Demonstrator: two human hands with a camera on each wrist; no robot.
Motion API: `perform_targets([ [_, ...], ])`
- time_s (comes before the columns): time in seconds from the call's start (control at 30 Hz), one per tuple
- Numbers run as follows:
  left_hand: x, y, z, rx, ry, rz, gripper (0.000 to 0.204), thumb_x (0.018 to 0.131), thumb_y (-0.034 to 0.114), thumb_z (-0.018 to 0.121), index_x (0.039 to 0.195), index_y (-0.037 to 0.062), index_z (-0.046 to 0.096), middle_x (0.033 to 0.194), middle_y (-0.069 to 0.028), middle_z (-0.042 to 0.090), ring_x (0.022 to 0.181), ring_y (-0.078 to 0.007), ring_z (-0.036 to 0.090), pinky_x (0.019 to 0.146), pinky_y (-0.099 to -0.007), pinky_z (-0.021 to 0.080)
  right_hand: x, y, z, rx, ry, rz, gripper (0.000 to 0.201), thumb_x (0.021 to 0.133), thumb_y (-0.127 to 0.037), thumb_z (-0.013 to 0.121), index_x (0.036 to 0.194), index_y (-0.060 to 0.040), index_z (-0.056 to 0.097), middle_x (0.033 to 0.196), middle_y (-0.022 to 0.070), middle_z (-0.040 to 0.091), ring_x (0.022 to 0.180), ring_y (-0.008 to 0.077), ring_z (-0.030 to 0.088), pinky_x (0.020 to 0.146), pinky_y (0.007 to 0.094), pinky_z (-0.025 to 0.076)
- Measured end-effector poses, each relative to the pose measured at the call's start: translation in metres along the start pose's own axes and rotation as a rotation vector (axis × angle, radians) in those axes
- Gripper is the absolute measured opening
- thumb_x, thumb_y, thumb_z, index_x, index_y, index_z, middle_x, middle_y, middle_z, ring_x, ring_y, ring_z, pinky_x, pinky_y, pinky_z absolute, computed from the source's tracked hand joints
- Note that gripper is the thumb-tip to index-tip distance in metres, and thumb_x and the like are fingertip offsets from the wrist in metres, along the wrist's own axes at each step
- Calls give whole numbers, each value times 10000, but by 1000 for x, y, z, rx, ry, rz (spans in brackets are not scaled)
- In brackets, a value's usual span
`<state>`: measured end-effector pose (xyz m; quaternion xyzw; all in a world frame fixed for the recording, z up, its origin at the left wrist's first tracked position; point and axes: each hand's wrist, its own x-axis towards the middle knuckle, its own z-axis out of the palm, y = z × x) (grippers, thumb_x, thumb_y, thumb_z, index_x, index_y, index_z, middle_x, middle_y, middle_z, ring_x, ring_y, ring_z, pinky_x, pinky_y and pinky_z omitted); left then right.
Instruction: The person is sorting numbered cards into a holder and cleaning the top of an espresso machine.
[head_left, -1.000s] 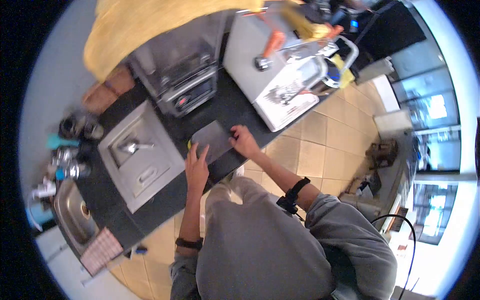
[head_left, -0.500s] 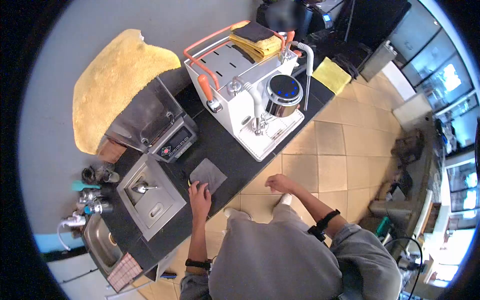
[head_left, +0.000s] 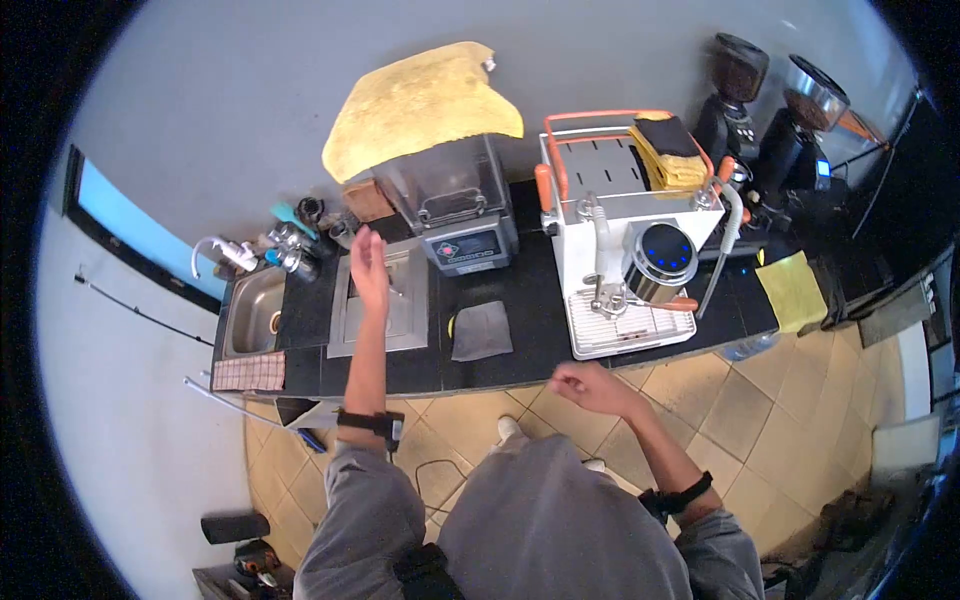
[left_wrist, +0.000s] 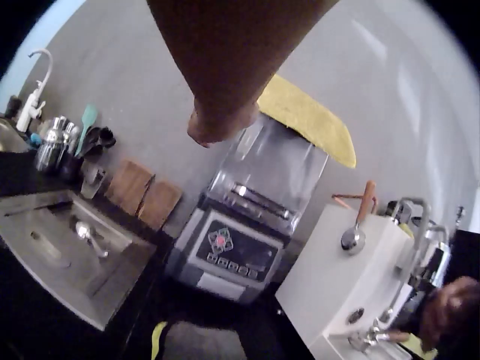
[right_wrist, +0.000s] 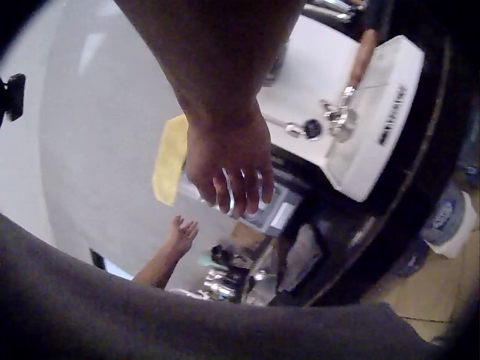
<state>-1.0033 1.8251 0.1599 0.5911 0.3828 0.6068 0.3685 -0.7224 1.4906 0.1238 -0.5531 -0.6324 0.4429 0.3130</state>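
Observation:
My left hand [head_left: 369, 268] is raised over the steel rinser basin [head_left: 408, 322], fingers extended and holding nothing. In the right wrist view the same left hand [right_wrist: 180, 234] shows its fingers spread. My right hand [head_left: 592, 388] hangs in front of the counter's edge, fingers loosely bent around nothing. Between the two hands a folded grey cloth [head_left: 481, 331] with a yellow edge lies flat on the black counter [head_left: 535, 290]. Behind it stands a blender [head_left: 467, 248] under a clear cover, with a yellow towel [head_left: 420, 110] draped on top.
A white espresso machine [head_left: 580, 255] with orange handles stands to the right, folded cloths [head_left: 672, 165] on top. Two coffee grinders [head_left: 800, 110] are beyond it. At the left are a sink [head_left: 250, 310], shakers [head_left: 293, 250] and a checked cloth [head_left: 248, 372]. Another yellow cloth [head_left: 792, 290] overhangs the counter's edge.
Both hands were at the grey cloth; the right withdrew first, then the left lifted off and rose toward the back. The cloth stays on the counter. The head view has turned and tilted up.

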Motion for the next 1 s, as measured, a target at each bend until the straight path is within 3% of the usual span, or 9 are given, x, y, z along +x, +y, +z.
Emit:
perform_targets([
  [0.13,49,61,3,-30,93,42,592,959,276,632,1438,37,379,1165,-126,611,1050,-176,587,908,-315,480,73,-100,-30,-137,342,-495,191,907,-111,635,1084,-49,601,1045,101,609,928,218,603,794,325,482],
  [0.27,79,78,9,9,10,193,638,939,214,657,1469,44,343,1163,-133,621,1034,-171,590,915,-315,480,154,-176,-70,-272,768,-655,345,845,-42,615,1186,-42,564,1176,180,570,1117,354,521,986,443,412],
  [0.43,101,83,10,-80,-80,195,574,937,108,641,1448,40,389,1090,-88,657,924,-93,576,840,-247,452,252,-202,-113,-705,1239,-378,559,860,-184,638,1383,-101,458,1221,266,562,1146,391,526,951,501,418],
  [0.53,112,94,13,-227,-159,255,452,948,92,622,1377,28,495,1081,-51,660,843,-60,541,775,-220,439,269,-204,-134,-601,1075,-49,601,871,-225,634,1419,-110,415,1119,250,640,1065,402,593,915,519,429],
  [0.57,113,98,5,-116,-191,127,296,953,90,618,1238,8,625,1094,-36,669,890,-65,561,821,-218,439,275,-197,-141,-610,1113,11,482,885,-232,623,1332,-91,508,934,217,690,918,412,648,846,512,463],
  [0.67,118,104,1,-164,-223,140,224,951,108,631,1138,0,689,1086,-41,685,951,-76,586,875,-233,446,275,-194,-147,-623,1114,-11,341,905,-222,600,1202,-54,594,861,225,680,846,420,653,786,492,488],
  [0.8,116,130,-9,-267,-171,184,214,949,117,638,1112,-5,704,1081,-51,695,992,-83,595,907,-248,448,267,-216,-139,-271,1286,-378,249,937,-205,571,1075,0,604,840,253,656,813,423,641,754,433,499],
  [0.97,109,155,-39,-360,-128,424,310,920,-28,565,1222,-15,637,1234,-120,650,1128,-149,585,980,-264,430,224,-273,-119,120,1199,-652,221,1019,-199,493,1085,-8,582,1013,50,655,884,128,629,764,293,500],
  [1.0,105,157,-48,-331,-122,504,350,920,-44,554,1262,-3,614,1262,-126,636,1160,-178,581,994,-270,425,213,-279,-112,309,1074,-639,213,1011,-209,507,1111,-34,577,1005,90,660,962,159,634,879,333,512],
])
